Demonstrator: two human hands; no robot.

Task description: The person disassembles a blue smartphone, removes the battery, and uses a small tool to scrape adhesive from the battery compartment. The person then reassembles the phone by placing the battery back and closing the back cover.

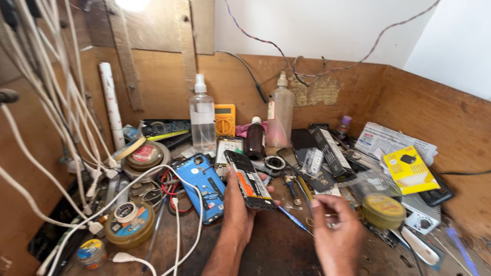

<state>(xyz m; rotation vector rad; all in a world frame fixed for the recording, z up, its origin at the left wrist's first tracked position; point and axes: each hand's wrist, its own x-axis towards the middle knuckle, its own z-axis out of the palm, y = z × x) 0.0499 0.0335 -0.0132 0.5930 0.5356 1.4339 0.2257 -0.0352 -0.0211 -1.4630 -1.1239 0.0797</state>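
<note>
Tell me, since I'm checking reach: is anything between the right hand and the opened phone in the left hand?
Nothing visible. The left hand holds the opened phone above the bench; the right hand sits beside it, apart. Only bare bench and a thin blue tool lie in the gap.

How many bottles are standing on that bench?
4: a clear spray bottle left of centre, a small brown bottle, a tall nozzle bottle, and a tiny purple-capped one. Clutter may hide others.

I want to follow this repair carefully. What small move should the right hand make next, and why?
Probably bring the right hand left to the opened phone. The left hand holds it tilted with its insides exposed, while the right hand's fingers are pinched together apart from it.
</note>
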